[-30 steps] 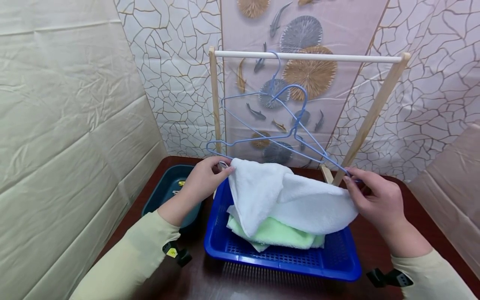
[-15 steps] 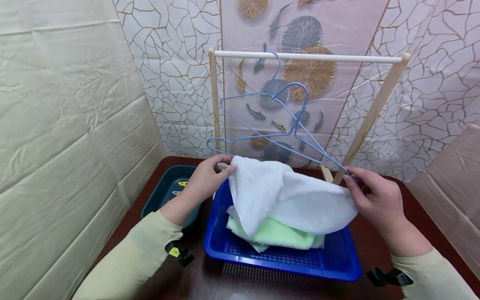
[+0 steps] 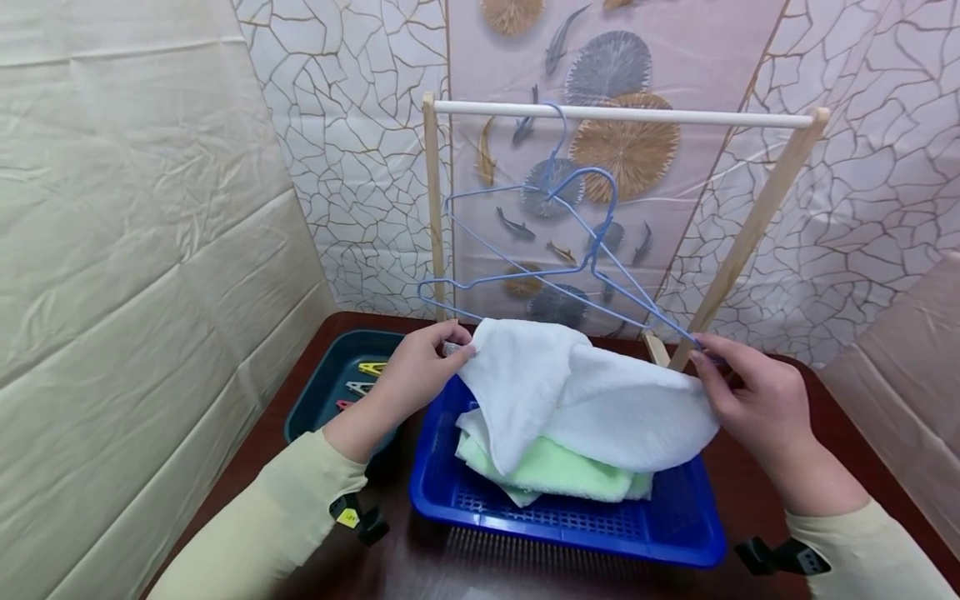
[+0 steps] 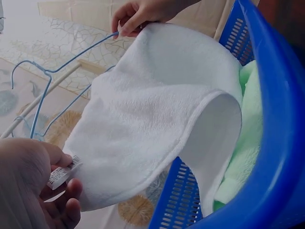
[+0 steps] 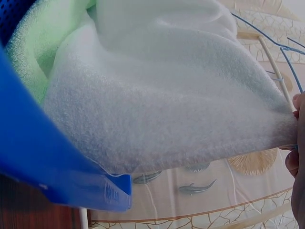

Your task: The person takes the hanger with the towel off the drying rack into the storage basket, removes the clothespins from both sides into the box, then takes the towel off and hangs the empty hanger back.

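A white towel is stretched between my two hands and sags over the blue basket. My left hand pinches its left corner, where a printed white label shows in the left wrist view. My right hand grips the right end of a blue wire hanger together with the towel's other corner. The hanger tilts, with its hook upward, and its lower bar passes partly behind the towel. Under the white towel, a pale green towel lies folded in the basket.
Behind stands a wooden rack with a white rod, from which a second blue hanger hangs. On the left, a dark teal tray holds several clothespins, including a yellow one. Everything stands on a dark brown table.
The left hand has shifted slightly right and down with the towel corner, so more clothespins show in the tray. The right hand keeps its grip almost unmoved.
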`<state>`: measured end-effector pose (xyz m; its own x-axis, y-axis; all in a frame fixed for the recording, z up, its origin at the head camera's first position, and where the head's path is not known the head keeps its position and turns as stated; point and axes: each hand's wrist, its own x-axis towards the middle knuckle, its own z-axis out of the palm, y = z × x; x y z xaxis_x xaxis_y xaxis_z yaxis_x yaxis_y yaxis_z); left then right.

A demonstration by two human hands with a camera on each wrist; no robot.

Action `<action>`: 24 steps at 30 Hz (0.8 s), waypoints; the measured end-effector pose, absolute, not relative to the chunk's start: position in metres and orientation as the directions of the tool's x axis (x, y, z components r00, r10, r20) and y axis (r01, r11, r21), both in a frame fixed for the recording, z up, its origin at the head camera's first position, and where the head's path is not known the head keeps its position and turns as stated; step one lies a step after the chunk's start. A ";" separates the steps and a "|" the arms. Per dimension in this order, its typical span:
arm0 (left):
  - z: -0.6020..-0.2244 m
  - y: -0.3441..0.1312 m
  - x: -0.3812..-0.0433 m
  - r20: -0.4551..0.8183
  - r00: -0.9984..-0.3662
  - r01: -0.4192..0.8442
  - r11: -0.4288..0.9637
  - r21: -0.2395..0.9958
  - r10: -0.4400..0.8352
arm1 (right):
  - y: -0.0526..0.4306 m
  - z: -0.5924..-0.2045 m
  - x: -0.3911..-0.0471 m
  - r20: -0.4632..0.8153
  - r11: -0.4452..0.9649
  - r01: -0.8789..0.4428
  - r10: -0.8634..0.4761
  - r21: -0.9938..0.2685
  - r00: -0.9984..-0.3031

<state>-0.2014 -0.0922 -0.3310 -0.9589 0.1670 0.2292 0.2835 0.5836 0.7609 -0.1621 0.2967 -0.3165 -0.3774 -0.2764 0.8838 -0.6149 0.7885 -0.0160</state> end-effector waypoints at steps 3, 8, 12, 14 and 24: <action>-0.332 -0.091 -0.196 0.218 -0.959 0.284 0.601 0.747 0.182 | 0.297 -0.318 -0.162 0.881 0.791 -0.612 -0.271 -0.026 -0.387; -0.334 -0.091 -0.188 0.207 -0.953 0.301 0.625 0.720 0.222 | 0.298 -0.319 -0.162 0.878 0.785 -0.618 -0.265 -0.043 -0.398; -0.336 -0.090 -0.184 0.172 -0.951 0.299 0.626 0.720 0.257 | 0.299 -0.319 -0.162 0.877 0.784 -0.619 -0.261 -0.052 -0.404; -0.337 -0.090 -0.182 0.154 -0.949 0.298 0.626 0.720 0.275 | 0.300 -0.319 -0.161 0.877 0.785 -0.617 -0.258 -0.055 -0.406; -0.342 -0.089 -0.177 0.066 -0.939 0.288 0.662 0.692 0.338 | 0.301 -0.317 -0.161 0.876 0.791 -0.609 -0.255 -0.053 -0.408</action>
<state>-0.1770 -0.0895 -0.3418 -0.9387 0.3384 0.0662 0.2876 0.6624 0.6917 -0.1613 0.3005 -0.3167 -0.4082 -0.2553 0.8764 -0.6091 0.7913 -0.0532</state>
